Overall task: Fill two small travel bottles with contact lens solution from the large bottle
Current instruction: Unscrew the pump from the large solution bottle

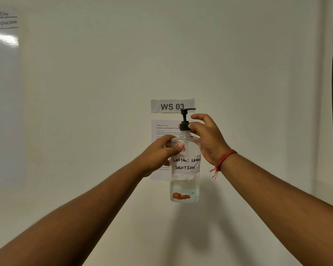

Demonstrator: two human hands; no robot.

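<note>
The large bottle point(185, 166) is held upright in the air in front of a pale wall, at about the centre of the view; it rests on no surface, and none is clearly distinguishable in frame. It is clear plastic, carries a taped label hand-lettered "CONTACT LENS SOLUTION", and shows liquid only in its lowest part. A black pump head point(185, 120) is fitted at the neck, nozzle pointing right. The left hand point(161, 152) is curled around the upper body of the bottle, thumb pressed across the front just below the shoulder. The right hand point(206, 135) is at the neck: thumb and forefinger pinch the black collar of the pump, the remaining fingers spread loosely above and behind. A red thread band point(222, 160) sits on the right wrist. Behind the bottle, a sign reading "WS 03" point(172, 106) and a printed task sheet point(161, 131) are fixed to the wall. Neither travel bottle is in view. Assessment: the step in hand appears to be opening the large bottle by unscrewing the pump collar, so the task is at an early stage. The next move likely calls for a firm counter-hold by the left hand while the right turns the collar, keeping the bottle upright to avoid spillage.
</note>
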